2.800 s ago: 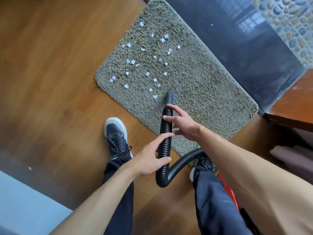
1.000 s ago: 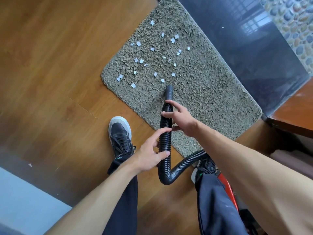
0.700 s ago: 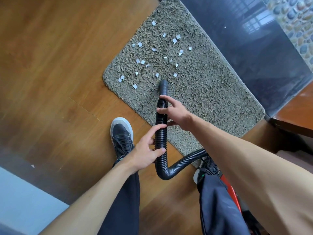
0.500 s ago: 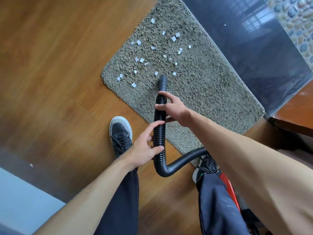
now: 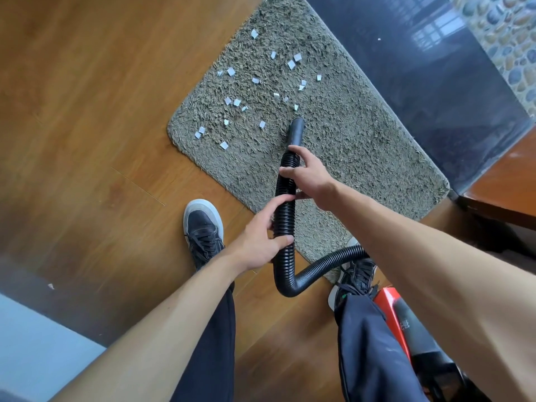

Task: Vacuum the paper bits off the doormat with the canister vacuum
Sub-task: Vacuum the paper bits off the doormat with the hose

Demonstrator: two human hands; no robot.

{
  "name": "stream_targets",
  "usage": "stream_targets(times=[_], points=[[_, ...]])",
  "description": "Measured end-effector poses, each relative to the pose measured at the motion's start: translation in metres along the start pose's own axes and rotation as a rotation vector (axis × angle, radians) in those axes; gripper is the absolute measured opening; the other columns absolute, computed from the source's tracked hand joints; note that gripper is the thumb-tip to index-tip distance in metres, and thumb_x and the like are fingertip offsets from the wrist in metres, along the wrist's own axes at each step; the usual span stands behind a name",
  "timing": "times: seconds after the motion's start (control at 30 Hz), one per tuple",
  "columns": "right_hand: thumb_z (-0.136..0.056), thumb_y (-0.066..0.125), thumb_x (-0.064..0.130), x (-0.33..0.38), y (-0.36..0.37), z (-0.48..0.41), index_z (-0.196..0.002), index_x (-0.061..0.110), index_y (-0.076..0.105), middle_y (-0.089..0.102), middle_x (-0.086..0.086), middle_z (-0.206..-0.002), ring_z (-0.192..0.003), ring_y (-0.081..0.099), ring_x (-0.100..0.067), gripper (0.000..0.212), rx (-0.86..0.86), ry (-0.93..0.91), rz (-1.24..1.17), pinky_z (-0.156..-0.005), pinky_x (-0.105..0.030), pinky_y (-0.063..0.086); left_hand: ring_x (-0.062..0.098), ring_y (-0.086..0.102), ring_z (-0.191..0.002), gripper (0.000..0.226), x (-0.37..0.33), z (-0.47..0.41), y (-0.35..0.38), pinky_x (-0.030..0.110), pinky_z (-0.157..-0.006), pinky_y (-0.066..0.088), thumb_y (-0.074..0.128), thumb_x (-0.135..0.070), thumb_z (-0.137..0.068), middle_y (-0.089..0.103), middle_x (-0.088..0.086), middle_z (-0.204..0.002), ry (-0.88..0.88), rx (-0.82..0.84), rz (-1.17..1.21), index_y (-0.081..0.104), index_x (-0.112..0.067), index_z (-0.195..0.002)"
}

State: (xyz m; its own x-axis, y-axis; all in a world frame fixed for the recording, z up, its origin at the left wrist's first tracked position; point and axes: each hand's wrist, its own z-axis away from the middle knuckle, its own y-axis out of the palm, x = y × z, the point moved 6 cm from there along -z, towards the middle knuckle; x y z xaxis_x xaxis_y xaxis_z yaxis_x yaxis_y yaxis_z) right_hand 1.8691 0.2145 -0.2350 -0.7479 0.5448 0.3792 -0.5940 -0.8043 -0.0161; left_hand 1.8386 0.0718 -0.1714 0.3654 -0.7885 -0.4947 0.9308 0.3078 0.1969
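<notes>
The doormat (image 5: 362,146) lies on the wood floor (image 5: 101,111). Its far edge runs along a dark shiny step (image 5: 420,82). The paper bits (image 5: 232,71) are spread near its left end. The right hand (image 5: 310,178) has its fingers curled round the black hose (image 5: 285,221) just behind the nozzle (image 5: 296,132), which points at the mat beside the bits. The left hand (image 5: 258,242) has its fingers curled round the hose lower down. The floor spreads wide to the left.

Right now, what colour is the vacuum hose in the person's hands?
Black, with a ribbed surface; the hose shows best in the head view.
</notes>
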Motion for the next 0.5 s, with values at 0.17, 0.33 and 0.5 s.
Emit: stream_targets(times=[0.17,0.33,0.5], points=[[-0.093,0.059,0.005,-0.005,0.005,0.006,-0.143,0.029,0.040,0.062,-0.008,-0.117,-0.087,0.068,-0.018,0.058,0.015,0.018,0.000,-0.057,-0.033,0.058,0.018,0.060,-0.098,0.071,0.001,0.011,0.000,0.030,-0.067,0.058,0.060,-0.002,-0.094,0.059,0.005,-0.117,-0.026,0.034,0.047,0.041,-0.061,-0.128],[-0.093,0.058,0.005,-0.011,0.011,0.008,-0.144,0.029,0.040,0.063,-0.008,-0.115,-0.088,0.069,-0.020,0.060,0.019,0.028,0.006,-0.070,-0.040,0.061,0.018,0.059,-0.098,0.070,0.005,0.018,0.000,0.029,-0.063,0.058,0.060,-0.002,-0.094,0.058,0.008,-0.120,-0.051,0.051,0.077,0.040,-0.057,-0.132],[-0.091,0.057,0.006,-0.004,0.023,0.005,-0.144,0.030,0.041,0.062,-0.009,-0.116,-0.085,0.067,-0.017,0.060,0.049,0.011,0.057,-0.059,-0.032,0.058,0.017,0.065,-0.083,0.068,0.006,0.020,-0.005,0.024,-0.060,0.056,0.060,-0.004,-0.095,0.058,0.007,-0.110,-0.060,0.031,0.104,0.039,-0.057,-0.133]])
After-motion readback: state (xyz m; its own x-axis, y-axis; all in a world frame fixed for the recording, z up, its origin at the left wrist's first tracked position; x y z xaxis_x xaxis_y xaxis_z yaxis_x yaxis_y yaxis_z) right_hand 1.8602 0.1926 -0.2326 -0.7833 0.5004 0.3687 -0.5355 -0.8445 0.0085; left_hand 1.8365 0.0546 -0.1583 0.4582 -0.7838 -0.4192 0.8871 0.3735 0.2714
